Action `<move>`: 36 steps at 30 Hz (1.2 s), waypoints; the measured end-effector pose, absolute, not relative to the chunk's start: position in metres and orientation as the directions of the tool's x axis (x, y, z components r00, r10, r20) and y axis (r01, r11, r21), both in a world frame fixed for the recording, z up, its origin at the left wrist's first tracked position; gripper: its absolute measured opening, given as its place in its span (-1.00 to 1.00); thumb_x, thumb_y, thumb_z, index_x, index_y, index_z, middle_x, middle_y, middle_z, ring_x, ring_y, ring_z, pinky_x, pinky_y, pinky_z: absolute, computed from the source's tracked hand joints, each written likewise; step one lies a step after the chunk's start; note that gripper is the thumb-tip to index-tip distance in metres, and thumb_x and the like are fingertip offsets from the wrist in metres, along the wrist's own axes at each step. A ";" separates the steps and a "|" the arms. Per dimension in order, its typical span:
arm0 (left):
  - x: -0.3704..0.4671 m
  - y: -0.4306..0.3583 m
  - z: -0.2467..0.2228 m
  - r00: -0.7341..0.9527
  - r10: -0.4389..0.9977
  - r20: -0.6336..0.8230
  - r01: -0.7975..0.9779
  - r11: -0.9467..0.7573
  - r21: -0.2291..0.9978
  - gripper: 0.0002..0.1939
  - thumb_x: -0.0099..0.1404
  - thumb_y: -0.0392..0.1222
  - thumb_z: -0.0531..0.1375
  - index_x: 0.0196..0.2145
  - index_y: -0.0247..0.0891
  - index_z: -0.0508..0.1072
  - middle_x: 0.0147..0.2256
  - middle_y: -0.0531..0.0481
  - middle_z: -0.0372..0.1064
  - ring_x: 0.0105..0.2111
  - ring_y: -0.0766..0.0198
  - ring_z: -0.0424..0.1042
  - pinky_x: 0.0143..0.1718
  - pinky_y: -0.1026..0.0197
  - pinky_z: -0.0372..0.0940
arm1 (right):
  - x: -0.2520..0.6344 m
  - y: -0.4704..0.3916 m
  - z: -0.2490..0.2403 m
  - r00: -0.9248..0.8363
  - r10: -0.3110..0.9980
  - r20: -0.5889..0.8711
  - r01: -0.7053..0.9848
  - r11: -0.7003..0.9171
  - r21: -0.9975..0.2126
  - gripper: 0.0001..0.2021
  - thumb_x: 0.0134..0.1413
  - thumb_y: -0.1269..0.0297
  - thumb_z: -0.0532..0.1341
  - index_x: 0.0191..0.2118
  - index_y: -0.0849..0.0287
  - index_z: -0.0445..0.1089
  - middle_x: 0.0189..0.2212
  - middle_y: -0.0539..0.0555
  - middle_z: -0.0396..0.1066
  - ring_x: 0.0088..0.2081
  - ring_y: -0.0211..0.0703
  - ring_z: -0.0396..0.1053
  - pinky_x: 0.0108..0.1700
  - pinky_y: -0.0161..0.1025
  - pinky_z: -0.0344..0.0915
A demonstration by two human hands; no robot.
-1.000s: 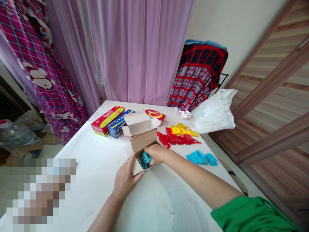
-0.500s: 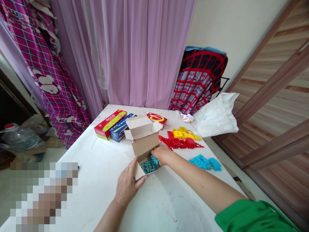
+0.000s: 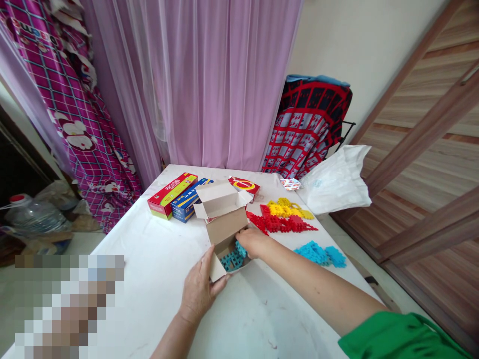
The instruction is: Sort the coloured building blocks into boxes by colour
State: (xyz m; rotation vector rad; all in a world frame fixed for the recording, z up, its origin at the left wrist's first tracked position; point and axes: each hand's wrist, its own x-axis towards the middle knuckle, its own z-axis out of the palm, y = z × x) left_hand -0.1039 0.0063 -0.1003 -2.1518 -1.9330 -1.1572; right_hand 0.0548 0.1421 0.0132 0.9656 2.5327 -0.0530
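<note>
head view: an open box on a white table, blue blocks inside.
the left hand grips the near left end of the box, thumb low on the near side, fingers at the end flap; the right hand dips into the box's right end, fingers curled at the blue blocks, but partly hidden, so i cannot tell how firmly it holds any. just beyond the right hand lie red blocks, with yellow blocks behind them; to its right, past the forearm, sits a light blue pile. beyond the left hand stand a blue carton and, farther left, a red-and-green carton. far to the right hand's right is a white bag.
</note>
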 end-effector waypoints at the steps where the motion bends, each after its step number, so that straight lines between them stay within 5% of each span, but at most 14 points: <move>1: -0.104 0.006 -0.100 -0.049 0.846 0.531 0.867 -0.228 0.443 -0.19 0.28 0.10 0.15 0.33 -0.19 -0.11 0.08 -0.26 0.37 -0.02 0.05 0.46 -0.07 0.07 0.40 | 0.054 0.142 0.014 -0.656 0.634 -0.410 0.646 0.752 0.128 -0.38 -0.28 0.46 0.36 0.05 0.39 0.36 -0.01 0.40 0.42 0.00 0.17 0.41 -0.04 -0.17 0.34; 12: -0.102 0.007 -0.100 -0.058 0.820 0.570 0.878 -0.230 0.420 -0.21 0.28 0.16 0.13 0.31 -0.24 -0.05 0.02 -0.25 0.42 -0.08 0.08 0.49 -0.11 0.10 0.42 | 0.060 0.149 0.014 -0.676 0.593 -0.436 0.631 0.773 0.073 -0.36 -0.36 0.36 0.42 0.01 0.20 0.41 -0.04 0.24 0.47 -0.03 0.12 0.44 -0.03 -0.19 0.34; 20: -0.102 0.007 -0.100 -0.051 0.827 0.559 0.877 -0.230 0.422 -0.18 0.27 0.15 0.15 0.32 -0.21 -0.09 0.03 -0.25 0.42 -0.08 0.06 0.49 -0.12 0.10 0.41 | 0.058 0.152 0.013 -0.624 0.672 -0.399 0.697 0.710 0.106 -0.26 -0.46 0.36 0.46 0.04 0.24 0.39 -0.01 0.29 0.44 -0.03 0.16 0.43 -0.03 -0.14 0.35; 36: -0.100 0.006 -0.099 -0.064 0.844 0.532 0.874 -0.210 0.438 -0.21 0.27 0.13 0.14 0.32 -0.16 -0.09 0.07 -0.21 0.38 -0.24 0.13 0.52 -0.21 0.12 0.42 | 0.063 0.147 0.014 -0.614 0.683 -0.395 0.707 0.699 0.110 -0.28 -0.34 0.28 0.44 0.07 0.32 0.33 0.00 0.32 0.41 -0.01 0.13 0.40 0.00 -0.17 0.30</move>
